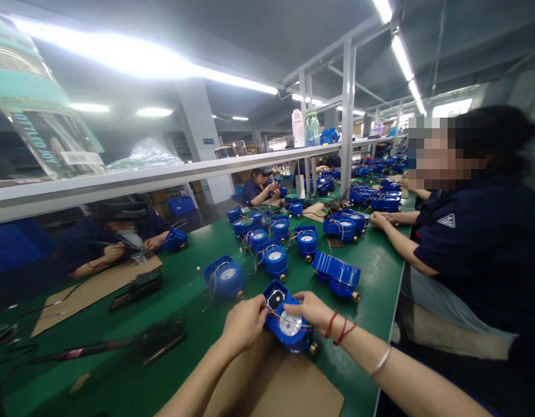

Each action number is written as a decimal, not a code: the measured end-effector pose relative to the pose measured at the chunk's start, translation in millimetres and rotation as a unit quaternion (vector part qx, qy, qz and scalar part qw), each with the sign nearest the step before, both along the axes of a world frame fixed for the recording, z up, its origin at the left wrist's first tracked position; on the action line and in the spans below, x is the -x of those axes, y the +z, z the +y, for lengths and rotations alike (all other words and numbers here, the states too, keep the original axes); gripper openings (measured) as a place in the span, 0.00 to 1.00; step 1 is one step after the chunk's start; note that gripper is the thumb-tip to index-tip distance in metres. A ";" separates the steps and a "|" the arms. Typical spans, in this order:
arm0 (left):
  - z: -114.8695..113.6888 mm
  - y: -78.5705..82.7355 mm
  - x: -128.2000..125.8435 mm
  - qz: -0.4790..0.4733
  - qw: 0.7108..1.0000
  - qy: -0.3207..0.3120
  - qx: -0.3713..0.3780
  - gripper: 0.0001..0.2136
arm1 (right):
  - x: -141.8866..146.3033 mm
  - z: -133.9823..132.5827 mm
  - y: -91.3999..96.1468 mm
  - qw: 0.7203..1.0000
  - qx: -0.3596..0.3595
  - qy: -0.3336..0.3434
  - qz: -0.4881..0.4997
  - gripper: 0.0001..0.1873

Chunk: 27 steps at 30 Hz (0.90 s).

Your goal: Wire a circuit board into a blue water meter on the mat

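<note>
Both hands hold one round blue plastic water meter with a white dial [288,324], near the front edge of the long green work table [193,324], partly over a flat brown cardboard sheet [288,388]. Left hand [244,322] is curled tight vs. the meter's left side. Right hand [309,310] lies on top, fingers bent & pinching thin red wires [279,317] by the dial. More blue meters [273,258] stand just behind. A person in a dark shirt [480,243] sits to the right.
</note>
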<state>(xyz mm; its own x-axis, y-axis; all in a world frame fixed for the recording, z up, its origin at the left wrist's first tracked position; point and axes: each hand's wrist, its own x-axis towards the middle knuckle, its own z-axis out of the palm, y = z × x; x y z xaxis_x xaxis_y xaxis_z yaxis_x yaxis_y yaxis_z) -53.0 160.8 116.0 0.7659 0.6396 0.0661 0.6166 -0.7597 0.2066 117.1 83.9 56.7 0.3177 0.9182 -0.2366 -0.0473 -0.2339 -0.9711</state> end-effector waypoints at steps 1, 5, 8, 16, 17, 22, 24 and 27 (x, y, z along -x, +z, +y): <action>-4.7 2.9 9.2 -0.001 1.000 0.001 -0.001 0.06 | 10.0 -3.8 -0.4 1.000 -0.009 -0.010 0.009 0.11; -25.0 9.3 53.6 -0.001 1.000 0.005 0.003 0.05 | 53.3 -17.5 -6.3 0.998 -0.032 -0.014 0.047 0.24; -37.9 6.1 85.9 -0.006 0.999 0.026 0.018 0.05 | 84.3 -25.4 -9.7 0.997 -0.060 -0.003 0.050 0.30; -66.5 -36.5 145.8 -0.091 0.994 -0.004 -0.056 0.06 | 116.2 -43.4 2.6 0.984 -0.099 0.077 -0.123 0.25; -71.3 -43.7 149.2 -0.109 0.990 -0.014 -0.088 0.06 | 114.5 -44.4 7.5 0.975 -0.109 0.085 -0.173 0.25; -96.4 -68.4 154.1 -0.188 0.952 -0.055 -0.235 0.10 | 110.7 -34.8 46.1 0.866 -0.191 0.244 -0.393 0.19; -103.1 -71.4 153.1 -0.204 0.940 -0.062 -0.266 0.12 | 114.8 -21.9 59.9 0.798 -0.204 0.347 -0.448 0.17; -107.2 -72.1 151.5 -0.210 0.934 -0.059 -0.281 0.13 | 124.4 1.9 71.8 0.688 -0.192 0.479 -0.510 0.17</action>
<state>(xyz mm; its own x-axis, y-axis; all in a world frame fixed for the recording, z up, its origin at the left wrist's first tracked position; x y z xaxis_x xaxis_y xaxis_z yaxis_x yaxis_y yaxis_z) -204.5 53.6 43.9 0.6590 0.3264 0.6776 0.4764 -0.8783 -0.0402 -7.3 85.8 128.5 -0.6555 0.7549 -0.0211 0.7028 0.5996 -0.3829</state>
